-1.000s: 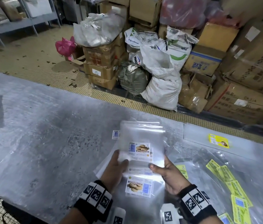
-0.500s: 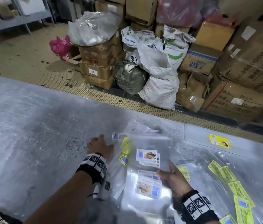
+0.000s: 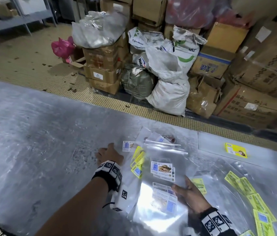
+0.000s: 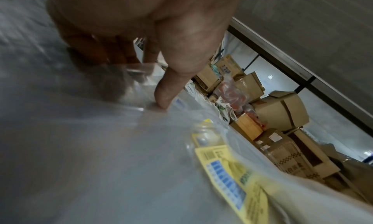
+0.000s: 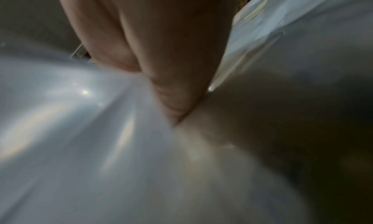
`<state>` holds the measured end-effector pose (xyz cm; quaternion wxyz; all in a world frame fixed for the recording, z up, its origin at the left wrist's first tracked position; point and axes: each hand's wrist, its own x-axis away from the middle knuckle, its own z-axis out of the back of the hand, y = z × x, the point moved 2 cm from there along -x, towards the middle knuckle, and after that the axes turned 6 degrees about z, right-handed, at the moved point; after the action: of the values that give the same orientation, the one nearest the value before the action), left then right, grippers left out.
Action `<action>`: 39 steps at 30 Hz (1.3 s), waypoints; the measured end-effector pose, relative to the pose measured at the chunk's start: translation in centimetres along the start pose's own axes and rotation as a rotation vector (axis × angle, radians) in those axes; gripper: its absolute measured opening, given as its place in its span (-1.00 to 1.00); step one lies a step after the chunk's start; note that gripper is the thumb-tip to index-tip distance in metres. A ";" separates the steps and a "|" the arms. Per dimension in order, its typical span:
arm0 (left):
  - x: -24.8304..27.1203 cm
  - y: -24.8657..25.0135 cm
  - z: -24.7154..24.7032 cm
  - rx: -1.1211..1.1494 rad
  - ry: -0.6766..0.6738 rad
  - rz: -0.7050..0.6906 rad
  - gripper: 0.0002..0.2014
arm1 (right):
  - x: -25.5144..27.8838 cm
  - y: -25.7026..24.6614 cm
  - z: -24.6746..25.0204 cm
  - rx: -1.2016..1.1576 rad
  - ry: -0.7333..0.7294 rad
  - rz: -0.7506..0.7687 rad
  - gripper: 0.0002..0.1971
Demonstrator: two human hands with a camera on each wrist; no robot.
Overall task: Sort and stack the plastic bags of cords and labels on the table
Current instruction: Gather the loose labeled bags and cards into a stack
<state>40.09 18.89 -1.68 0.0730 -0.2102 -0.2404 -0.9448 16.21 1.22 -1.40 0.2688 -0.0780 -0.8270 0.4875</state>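
Note:
A stack of clear plastic bags [image 3: 161, 167] with white biscuit labels lies flat on the grey table [image 3: 40, 142]. My right hand [image 3: 188, 193] rests on its near right part, fingers fairly straight over a label. My left hand [image 3: 108, 154] reaches to the left edge of the pile, its fingertips [image 4: 161, 100] touching clear plastic [image 4: 137, 71] on the table. A clear bag with yellow labels [image 3: 137, 163] lies just right of that hand, and its yellow label [image 4: 228, 174] shows close in the left wrist view. The right wrist view is blurred, showing only my palm [image 5: 161, 44] on shiny plastic.
More yellow-labelled bags [image 3: 246, 186] spread along the right of the table, with one yellow label [image 3: 235, 149] at the far right. A white label [image 3: 128, 145] lies beyond my left hand. Cardboard boxes [image 3: 103, 68] and sacks [image 3: 168, 86] are piled on the floor past the table's far edge.
The bags that both hands held up a second ago now lie flat on the table. My left hand has let go and reached out to the left; my right hand stays on the stack.

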 end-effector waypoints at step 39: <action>-2.7 -10.2 6.4 0.709 -0.008 -0.018 -0.43 | -0.5 1.1 0.8 0.027 -0.019 0.019 -0.15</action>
<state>42.40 31.00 -2.05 0.1320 -0.1732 -0.5555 -0.8025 16.04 0.94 -2.84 0.2571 -0.0774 -0.8222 0.5019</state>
